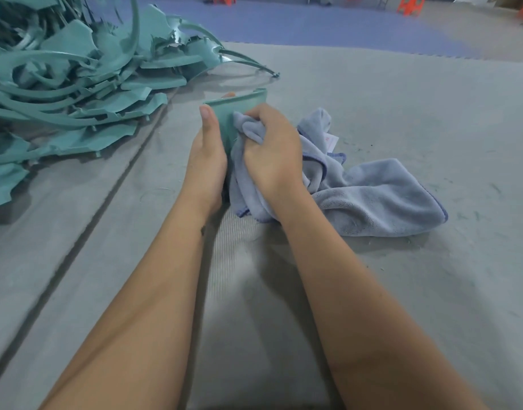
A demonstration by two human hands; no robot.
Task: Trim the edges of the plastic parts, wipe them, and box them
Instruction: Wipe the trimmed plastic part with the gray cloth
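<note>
The grey bench fills most of the frame, with a dark seam running diagonally through its left half. A pile of teal plastic offcuts, made of curved strips and jagged sheet pieces, occupies the upper left of the frame. A light blue cloth lies right of centre, spread on the bench and bunched at its left end. Both forearms enter from the bottom edge and meet at centre. The right hand has its grip closed around the bunched cloth and presses it against the teal plastic part. The left hand has its grip on the part's left edge, thumb on the near face and a fingertip visible behind the top rim. The part stands upright at centre frame, between the two hands, near the pile.
</note>
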